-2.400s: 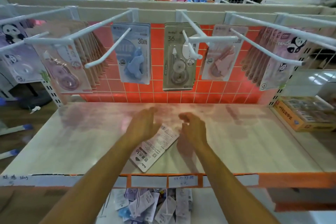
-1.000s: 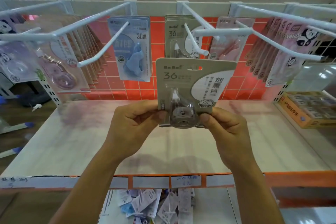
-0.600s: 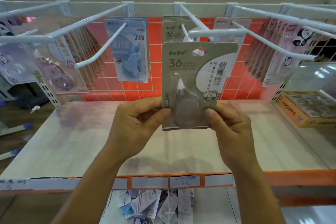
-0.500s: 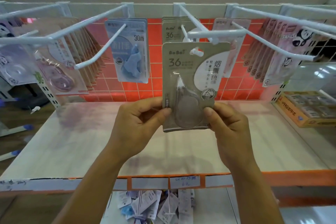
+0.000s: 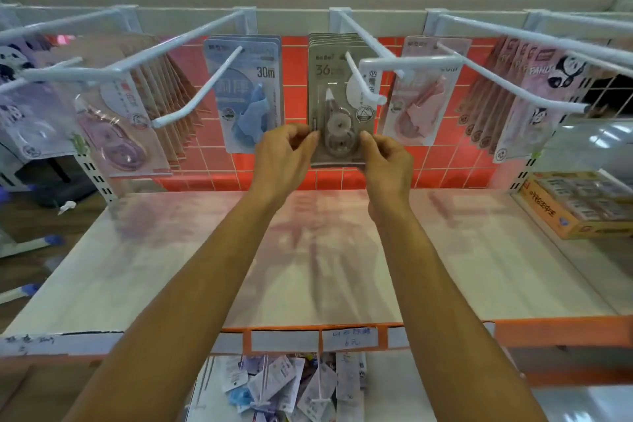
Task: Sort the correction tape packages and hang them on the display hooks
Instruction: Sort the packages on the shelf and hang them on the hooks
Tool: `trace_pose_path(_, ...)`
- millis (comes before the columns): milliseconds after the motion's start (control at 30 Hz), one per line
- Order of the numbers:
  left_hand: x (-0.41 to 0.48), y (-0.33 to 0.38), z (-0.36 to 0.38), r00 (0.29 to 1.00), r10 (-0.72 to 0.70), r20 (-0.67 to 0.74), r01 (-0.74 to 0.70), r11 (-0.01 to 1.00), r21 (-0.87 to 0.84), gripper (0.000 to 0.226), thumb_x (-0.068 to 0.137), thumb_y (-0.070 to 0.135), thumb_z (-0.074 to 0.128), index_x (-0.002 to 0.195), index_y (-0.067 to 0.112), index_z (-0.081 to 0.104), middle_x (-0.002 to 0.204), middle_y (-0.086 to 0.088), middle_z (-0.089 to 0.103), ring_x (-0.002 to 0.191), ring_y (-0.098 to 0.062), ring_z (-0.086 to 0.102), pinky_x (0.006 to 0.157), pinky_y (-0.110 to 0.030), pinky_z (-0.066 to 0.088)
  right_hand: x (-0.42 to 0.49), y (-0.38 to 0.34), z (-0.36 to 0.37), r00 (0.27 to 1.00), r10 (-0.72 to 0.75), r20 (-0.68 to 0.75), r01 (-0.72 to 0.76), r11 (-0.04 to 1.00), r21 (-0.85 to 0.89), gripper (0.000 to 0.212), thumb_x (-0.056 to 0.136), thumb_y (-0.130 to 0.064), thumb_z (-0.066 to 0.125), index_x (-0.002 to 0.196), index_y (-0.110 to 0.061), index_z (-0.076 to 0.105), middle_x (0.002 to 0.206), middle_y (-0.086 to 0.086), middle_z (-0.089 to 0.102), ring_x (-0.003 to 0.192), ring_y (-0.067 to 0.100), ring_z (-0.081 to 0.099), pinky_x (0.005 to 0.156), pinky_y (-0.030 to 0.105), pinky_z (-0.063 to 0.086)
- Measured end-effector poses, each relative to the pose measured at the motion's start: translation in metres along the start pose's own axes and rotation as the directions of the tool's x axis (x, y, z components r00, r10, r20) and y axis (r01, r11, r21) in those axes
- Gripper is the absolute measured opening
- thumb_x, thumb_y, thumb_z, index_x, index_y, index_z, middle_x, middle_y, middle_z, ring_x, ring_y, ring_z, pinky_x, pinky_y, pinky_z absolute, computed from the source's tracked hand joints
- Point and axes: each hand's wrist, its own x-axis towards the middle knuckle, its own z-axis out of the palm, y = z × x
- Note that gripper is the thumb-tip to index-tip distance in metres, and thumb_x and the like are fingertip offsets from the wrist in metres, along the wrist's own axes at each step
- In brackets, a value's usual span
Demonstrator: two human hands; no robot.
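This is a stationery shop: white display hooks [image 5: 212,77] are carrying rows of carded correction tape packages [image 5: 246,96], and handwritten price labels [image 5: 349,337] are lining the shelf [image 5: 479,267] edge.

Two bare forearms stretch forward and upward side by side, wrists nearly straight, drawing closer together toward the hands. The left grip [image 5: 284,157] pinches the lower left edge of a grey package [image 5: 337,106] with the thumb on the front and the fingers curled, the back of the hand facing the camera. The right grip [image 5: 388,164] pinches the lower right edge the same way, thumb tip on the front, and the two grips sit level with each other with the package upright between them.
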Motion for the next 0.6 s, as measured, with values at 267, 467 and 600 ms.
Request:
trace_pose_path(267, -0.028, -0.032, 0.007, 0.992, -0.085, 0.097, 0.072, 0.988, 0.134, 0.021, 0.088, 0.030, 0.058, 0.084, 0.015, 0.072, 0.081, -0.005, 0.074, 0.080, -0.023, 0.068, 0.081, -0.035, 0.052, -0.031, 0.036, -0.009, 0.995, 0.089, -0.054, -0.099, 0.973, -0.210, 0.011, 0.088, -0.027, 0.061, 0.091, -0.019, 0.069, 0.089, 0.002, 0.072, 0.086, 0.016, 0.067, 0.089, 0.044, 0.051)
trace_pose_path(467, -0.072, -0.073, 0.015, 0.948, -0.145, 0.283, -0.020, 0.861, 0.508, 0.034, 0.093, 0.031, 0.054, 0.121, 0.015, 0.063, 0.122, -0.005, 0.066, 0.111, -0.024, 0.060, 0.093, -0.033, 0.044, -0.087, 0.064, -0.020, 0.974, 0.143, 0.176, 0.018, 0.725, -0.689, 0.033, 0.096, -0.028, 0.052, 0.125, -0.014, 0.060, 0.126, 0.004, 0.063, 0.116, 0.021, 0.057, 0.092, 0.025, 0.039)
trace_pose_path(600, -0.100, -0.088, 0.013, 0.911, -0.155, 0.382, -0.123, 0.782, 0.612, 0.046, 0.094, 0.033, 0.051, 0.137, 0.016, 0.048, 0.143, -0.007, 0.047, 0.130, -0.027, 0.044, 0.104, -0.038, 0.036, -0.116, 0.081, -0.014, 0.947, 0.144, 0.288, 0.161, 0.565, -0.810, 0.036, 0.097, -0.023, 0.050, 0.130, -0.009, 0.055, 0.138, 0.010, 0.052, 0.130, 0.028, 0.044, 0.106, 0.036, 0.033)
